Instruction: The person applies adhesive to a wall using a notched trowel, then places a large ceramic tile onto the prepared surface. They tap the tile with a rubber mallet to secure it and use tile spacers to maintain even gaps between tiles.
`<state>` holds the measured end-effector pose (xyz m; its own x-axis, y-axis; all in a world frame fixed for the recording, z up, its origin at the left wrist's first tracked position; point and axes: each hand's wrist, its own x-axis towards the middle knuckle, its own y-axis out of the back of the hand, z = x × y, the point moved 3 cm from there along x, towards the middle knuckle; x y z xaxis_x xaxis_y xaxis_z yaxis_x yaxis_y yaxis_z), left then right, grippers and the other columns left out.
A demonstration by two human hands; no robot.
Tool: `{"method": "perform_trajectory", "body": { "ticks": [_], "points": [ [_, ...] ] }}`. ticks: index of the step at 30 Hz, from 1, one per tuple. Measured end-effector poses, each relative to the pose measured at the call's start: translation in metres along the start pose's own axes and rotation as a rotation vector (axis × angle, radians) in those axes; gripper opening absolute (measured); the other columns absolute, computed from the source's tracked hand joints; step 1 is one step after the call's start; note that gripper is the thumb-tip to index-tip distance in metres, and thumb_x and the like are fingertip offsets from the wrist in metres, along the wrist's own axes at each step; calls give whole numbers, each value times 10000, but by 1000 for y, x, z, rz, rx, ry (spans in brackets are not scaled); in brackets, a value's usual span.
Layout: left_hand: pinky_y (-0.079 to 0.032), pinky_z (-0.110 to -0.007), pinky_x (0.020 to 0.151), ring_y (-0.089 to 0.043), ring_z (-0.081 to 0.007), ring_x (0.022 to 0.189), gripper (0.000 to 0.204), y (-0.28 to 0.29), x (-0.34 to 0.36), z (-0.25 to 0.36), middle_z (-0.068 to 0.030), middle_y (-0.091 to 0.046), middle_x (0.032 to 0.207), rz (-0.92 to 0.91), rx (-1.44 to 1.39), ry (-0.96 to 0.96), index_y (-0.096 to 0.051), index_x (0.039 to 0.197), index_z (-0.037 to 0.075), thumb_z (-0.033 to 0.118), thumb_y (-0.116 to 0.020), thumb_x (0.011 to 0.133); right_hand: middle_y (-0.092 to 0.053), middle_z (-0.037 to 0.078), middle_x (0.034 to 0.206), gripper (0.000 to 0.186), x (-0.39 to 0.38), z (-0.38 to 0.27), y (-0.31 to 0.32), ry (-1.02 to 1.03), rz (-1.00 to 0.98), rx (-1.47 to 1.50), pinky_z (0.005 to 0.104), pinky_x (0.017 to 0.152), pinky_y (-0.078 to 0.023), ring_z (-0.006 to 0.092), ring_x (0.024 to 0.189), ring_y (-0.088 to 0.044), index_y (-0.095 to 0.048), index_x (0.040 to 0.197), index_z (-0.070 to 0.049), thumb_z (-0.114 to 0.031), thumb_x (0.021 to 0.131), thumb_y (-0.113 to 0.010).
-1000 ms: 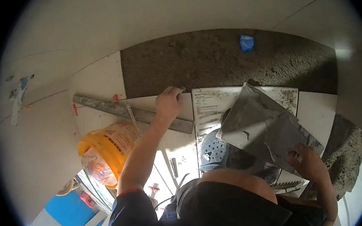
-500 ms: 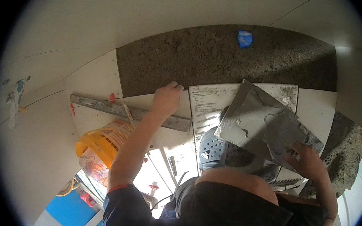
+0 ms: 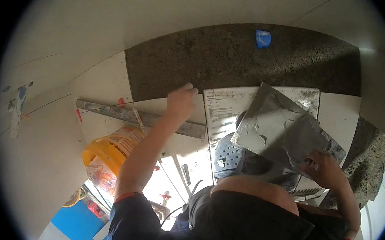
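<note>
One broad mortar bed (image 3: 232, 57) spans ten to two o'clock on my remote feed. The mortar-smeared slab (image 3: 282, 133) lies askew towards three, the yellow bucket (image 3: 114, 145) past eight, the metal bar (image 3: 120, 112) just past nine. Well apart sit the right hand (image 3: 324, 168), curled at the slab's smeared end towards four, and the left hand (image 3: 181, 102), by the bed's near edge close to centre; I cannot tell what either grips. I'd judge light, even pressure suits that slab, and I'd mind the blue scrap (image 3: 263, 39) past one
</note>
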<state>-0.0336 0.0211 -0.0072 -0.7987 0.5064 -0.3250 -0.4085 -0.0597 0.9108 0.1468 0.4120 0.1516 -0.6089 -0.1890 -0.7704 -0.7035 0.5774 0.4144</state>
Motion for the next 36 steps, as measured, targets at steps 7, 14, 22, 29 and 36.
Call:
{"method": "perform_trajectory", "body": {
  "ticks": [7,14,22,29,36],
  "points": [
    [-533,-399,778,-652,-285,939,232,2,-12,-3,-111,-628,1051,41,-140,91,-671,1045,71,164,-672,833,-656,196,971,300,8,-15,6,-12,10,13,457,753,-501,422,910,-632,-630,1036,-20,-228,835,-711],
    [-415,-306,658,-519,-144,732,186,92,-48,-105,-16,-549,792,97,-1347,844,-604,925,91,90,-731,789,-658,206,961,298,3,-16,10,30,81,-39,462,775,-505,420,901,-639,-624,1043,-3,-191,826,-703],
    [-398,-297,603,-522,-143,708,227,107,-53,-140,-37,-512,761,137,-1011,959,-549,930,56,1,-661,741,-652,210,924,267,-3,-11,9,8,98,12,437,726,-501,393,863,-647,-627,1014,-2,-145,802,-705],
    [-465,-322,655,-555,-174,725,247,105,-45,-179,-84,-586,833,-74,-888,994,-623,937,-8,74,-776,761,-645,210,912,280,-7,-10,10,72,144,38,447,715,-499,404,843,-643,-616,1019,-2,-128,790,-716],
    [-452,-328,576,-563,-163,674,179,89,-52,-210,-65,-640,853,-118,-799,884,-661,918,-3,100,-731,789,-644,207,888,279,-7,-7,7,106,144,45,446,715,-497,401,847,-641,-615,1013,1,-119,783,-719]
  ]
}}
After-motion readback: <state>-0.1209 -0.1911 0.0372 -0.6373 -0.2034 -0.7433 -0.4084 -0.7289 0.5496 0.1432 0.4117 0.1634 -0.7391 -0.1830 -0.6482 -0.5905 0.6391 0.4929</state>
